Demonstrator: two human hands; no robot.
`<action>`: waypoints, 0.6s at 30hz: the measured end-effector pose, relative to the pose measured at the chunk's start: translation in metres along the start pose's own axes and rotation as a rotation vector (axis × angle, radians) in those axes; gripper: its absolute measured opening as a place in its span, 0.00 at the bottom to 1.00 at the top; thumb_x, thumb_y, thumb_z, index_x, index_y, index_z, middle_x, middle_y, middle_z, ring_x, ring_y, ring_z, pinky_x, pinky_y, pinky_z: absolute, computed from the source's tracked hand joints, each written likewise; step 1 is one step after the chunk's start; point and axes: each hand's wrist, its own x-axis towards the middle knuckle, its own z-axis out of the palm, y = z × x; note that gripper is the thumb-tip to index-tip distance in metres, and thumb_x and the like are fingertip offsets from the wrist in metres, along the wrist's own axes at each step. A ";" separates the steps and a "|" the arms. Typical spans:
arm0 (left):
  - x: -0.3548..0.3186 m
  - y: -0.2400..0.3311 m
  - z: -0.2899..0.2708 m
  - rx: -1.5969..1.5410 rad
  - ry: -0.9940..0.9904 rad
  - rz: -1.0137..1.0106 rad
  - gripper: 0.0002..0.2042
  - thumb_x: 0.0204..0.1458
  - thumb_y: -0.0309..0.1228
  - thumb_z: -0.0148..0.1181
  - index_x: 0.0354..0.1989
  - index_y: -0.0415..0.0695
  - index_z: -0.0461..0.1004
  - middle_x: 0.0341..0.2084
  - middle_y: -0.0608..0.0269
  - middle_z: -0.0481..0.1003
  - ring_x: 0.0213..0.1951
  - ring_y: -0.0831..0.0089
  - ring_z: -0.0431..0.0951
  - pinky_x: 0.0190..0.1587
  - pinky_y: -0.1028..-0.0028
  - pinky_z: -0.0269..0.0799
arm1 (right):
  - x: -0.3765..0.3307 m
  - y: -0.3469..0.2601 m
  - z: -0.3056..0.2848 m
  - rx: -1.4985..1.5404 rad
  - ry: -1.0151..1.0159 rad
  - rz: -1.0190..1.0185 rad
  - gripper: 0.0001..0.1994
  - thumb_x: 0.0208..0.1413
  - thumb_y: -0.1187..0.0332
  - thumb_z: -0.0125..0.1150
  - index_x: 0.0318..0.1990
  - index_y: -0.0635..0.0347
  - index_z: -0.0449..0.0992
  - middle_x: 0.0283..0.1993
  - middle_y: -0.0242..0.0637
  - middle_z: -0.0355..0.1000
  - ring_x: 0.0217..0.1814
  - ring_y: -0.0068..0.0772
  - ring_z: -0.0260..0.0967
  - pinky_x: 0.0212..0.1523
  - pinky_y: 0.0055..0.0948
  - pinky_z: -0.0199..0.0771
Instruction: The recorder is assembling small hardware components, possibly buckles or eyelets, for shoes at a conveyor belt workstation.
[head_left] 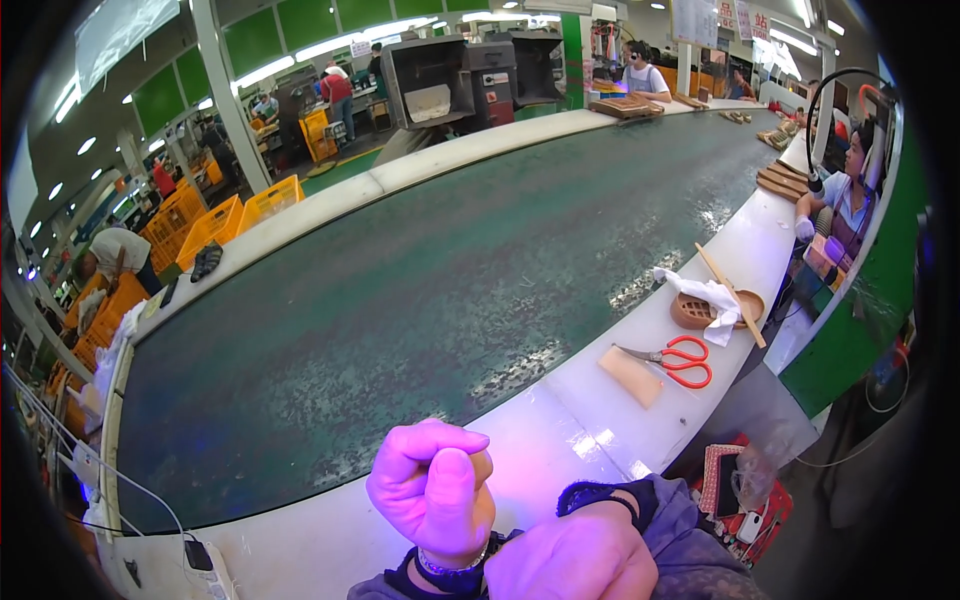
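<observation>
My left hand (435, 490) is raised above the near white ledge, curled into a fist with the thumb bent in front. Nothing shows in it. A bracelet (450, 563) and a dark cuff circle that wrist. Beside it, at the lower edge, my right hand (580, 555) is bent closed against the left cuff. Its fingertips are hidden, so I cannot see what they grip. On the ledge to the right lie red-handled scissors (688, 362), partly over a beige flat piece (632, 377). Farther along, a white cloth (712, 297) and a wooden stick (728, 287) rest on a brown shoe-like item (690, 312).
A worn green conveyor belt (420, 290) stretches away between white ledges. Yellow crates (212, 232) stand beyond the far ledge. A person (850, 190) sits at the right near brown boards (783, 182). A white cable (150, 495) hangs at lower left, and a red basket (765, 525) is below right.
</observation>
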 end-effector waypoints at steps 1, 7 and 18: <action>0.000 -0.002 0.001 0.020 -0.028 0.020 0.10 0.50 0.31 0.51 0.26 0.36 0.64 0.07 0.71 0.54 0.06 0.86 0.49 0.09 0.81 0.41 | -0.004 0.004 0.005 -0.007 0.087 -0.076 0.05 0.48 0.78 0.54 0.26 0.74 0.69 0.22 0.46 0.68 0.17 0.39 0.66 0.17 0.28 0.64; 0.002 0.002 0.000 0.037 -0.025 0.041 0.10 0.51 0.30 0.51 0.26 0.36 0.64 0.08 0.70 0.55 0.06 0.86 0.49 0.09 0.81 0.42 | -0.002 0.001 -0.005 -0.150 0.029 -0.040 0.07 0.48 0.74 0.56 0.24 0.71 0.71 0.21 0.42 0.69 0.17 0.37 0.67 0.17 0.27 0.64; 0.001 0.000 -0.003 0.056 -0.022 0.048 0.10 0.51 0.31 0.51 0.26 0.36 0.64 0.08 0.70 0.55 0.06 0.86 0.49 0.09 0.81 0.42 | -0.004 -0.004 -0.007 -0.152 0.011 0.059 0.07 0.47 0.72 0.56 0.25 0.70 0.71 0.21 0.41 0.69 0.16 0.35 0.66 0.16 0.26 0.63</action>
